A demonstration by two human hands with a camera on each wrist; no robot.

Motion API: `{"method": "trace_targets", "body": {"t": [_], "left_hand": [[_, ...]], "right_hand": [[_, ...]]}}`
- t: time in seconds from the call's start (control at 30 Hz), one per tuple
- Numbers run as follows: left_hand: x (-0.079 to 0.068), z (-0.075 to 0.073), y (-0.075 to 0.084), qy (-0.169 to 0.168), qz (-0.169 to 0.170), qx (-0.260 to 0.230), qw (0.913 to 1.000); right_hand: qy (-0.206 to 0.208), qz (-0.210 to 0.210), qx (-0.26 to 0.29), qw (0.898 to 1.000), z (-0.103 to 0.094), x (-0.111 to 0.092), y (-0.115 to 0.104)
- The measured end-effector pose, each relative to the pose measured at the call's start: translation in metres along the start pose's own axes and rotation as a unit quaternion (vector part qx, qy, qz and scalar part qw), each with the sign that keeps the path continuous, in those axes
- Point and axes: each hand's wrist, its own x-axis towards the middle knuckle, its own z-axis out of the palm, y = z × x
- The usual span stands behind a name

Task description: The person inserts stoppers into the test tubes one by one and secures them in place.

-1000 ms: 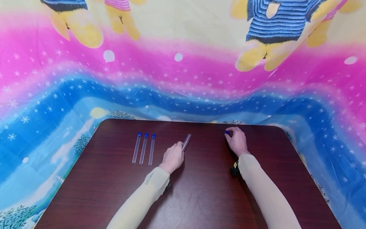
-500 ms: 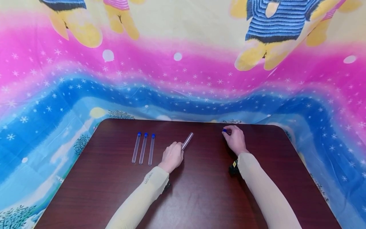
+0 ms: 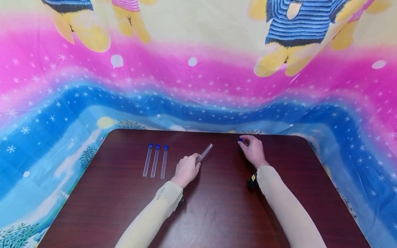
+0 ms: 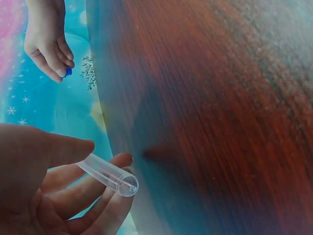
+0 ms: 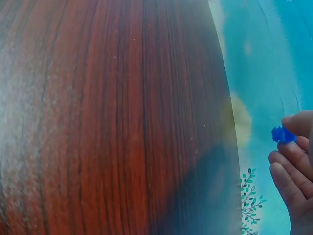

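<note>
Pinched between thumb and fingers of my left hand (image 3: 186, 169) is a clear test tube (image 3: 204, 153) with no cap on it, slanting up and to the right. The left wrist view shows the same tube (image 4: 108, 175) with one round end toward the camera. My right hand (image 3: 254, 150), farther right near the back of the table, pinches a small blue cap (image 5: 283, 134) between thumb and index finger. A wide gap separates cap and tube. To the left of my left hand lie three test tubes (image 3: 156, 161), side by side, each with a blue cap at its far end.
The dark reddish-brown wooden table (image 3: 217, 206) has rounded far corners. Behind and beside it hangs a cloth (image 3: 198, 86) printed with snowflakes and bears. A black wrist camera (image 3: 252, 182) sits under the right sleeve.
My right hand has moved slightly left with the blue cap. The test tube in my left hand has tilted a little farther right. The three capped tubes have stayed put.
</note>
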Motion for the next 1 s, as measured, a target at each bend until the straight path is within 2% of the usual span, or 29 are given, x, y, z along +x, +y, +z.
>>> {"method": "trace_targets", "body": {"t": [0.23, 0.63, 1.0], "left_hand": [[0.001, 0.0, 0.0, 0.01, -0.003, 0.002, 0.9999], [0.0, -0.001, -0.001, 0.025, 0.0, -0.002, 0.9997], [0.0, -0.003, -0.002, 0.026, 0.006, -0.007, 0.9996]], "right_hand": [[0.003, -0.009, -0.008, 1.0, 0.0, -0.001, -0.002], [0.029, -0.007, 0.012, 0.999, 0.003, 0.0, -0.012], [0.02, 0.006, 0.041, 0.999, 0.002, 0.002, -0.026]]}}
